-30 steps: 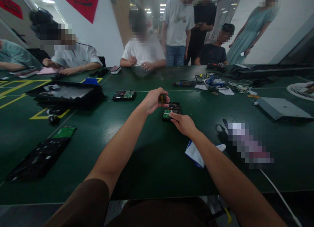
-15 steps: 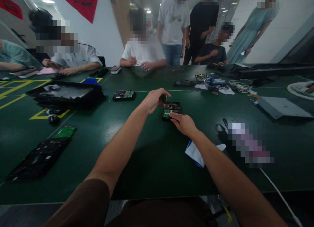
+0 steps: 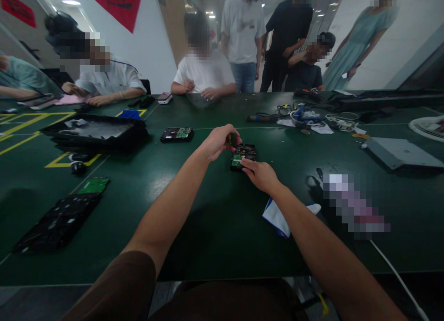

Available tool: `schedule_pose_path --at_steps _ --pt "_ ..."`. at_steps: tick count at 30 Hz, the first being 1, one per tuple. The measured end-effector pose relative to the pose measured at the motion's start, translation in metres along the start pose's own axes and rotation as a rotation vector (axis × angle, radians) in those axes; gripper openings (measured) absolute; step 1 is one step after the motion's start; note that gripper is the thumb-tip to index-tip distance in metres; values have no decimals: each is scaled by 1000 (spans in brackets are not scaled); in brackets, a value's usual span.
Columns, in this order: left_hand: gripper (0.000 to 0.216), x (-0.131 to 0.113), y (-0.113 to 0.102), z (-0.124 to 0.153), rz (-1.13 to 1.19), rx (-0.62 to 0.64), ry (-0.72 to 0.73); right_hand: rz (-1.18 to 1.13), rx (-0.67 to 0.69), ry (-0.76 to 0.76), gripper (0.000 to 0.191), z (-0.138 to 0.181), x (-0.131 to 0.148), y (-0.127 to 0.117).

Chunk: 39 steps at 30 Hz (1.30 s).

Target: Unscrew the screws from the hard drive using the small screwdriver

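Note:
A small black hard drive (image 3: 244, 154) with a green circuit board lies on the dark green table (image 3: 215, 219) in front of me. My left hand (image 3: 219, 141) is closed round a small dark tool with a yellow band, its tip over the drive's far left corner. My right hand (image 3: 259, 174) rests on the drive's near edge, fingers pressed on it and holding it down.
A second drive (image 3: 177, 134) lies farther left, beside a black tray (image 3: 93, 132). A green board (image 3: 92, 185) and a black panel (image 3: 58, 223) are at near left. White-blue cloth (image 3: 277, 217), cables (image 3: 305, 116) and a grey box (image 3: 398, 153) sit right. Several people sit or stand across the table.
My hands stay on the drive, with the left fingers shifting slightly on the tool. People standing behind the table have moved a little.

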<state>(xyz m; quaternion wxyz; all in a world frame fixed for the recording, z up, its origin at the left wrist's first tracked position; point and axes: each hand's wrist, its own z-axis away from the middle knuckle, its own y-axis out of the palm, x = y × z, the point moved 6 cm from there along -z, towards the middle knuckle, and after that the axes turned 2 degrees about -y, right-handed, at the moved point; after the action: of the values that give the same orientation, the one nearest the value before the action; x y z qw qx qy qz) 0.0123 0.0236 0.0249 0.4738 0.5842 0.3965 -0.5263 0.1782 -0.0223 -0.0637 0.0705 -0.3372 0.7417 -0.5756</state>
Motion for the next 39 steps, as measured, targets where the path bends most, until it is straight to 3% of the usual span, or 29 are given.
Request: schedule_pose_path --at_steps 6,16,24,32,39 --pt "21 -5 0 2 -94 -56 35 -9 5 16 37 0 1 -1" --pt "17 3 3 1 87 9 -63 -25 2 18 37 1 0 0" --pt "23 0 -2 -1 -50 -15 -15 -30 3 -4 38 1 0 0" --pt "16 2 2 2 94 -9 -67 -21 3 10 37 0 0 -1" --pt "21 -5 -3 1 -76 -62 24 -16 8 11 37 0 -1 0"
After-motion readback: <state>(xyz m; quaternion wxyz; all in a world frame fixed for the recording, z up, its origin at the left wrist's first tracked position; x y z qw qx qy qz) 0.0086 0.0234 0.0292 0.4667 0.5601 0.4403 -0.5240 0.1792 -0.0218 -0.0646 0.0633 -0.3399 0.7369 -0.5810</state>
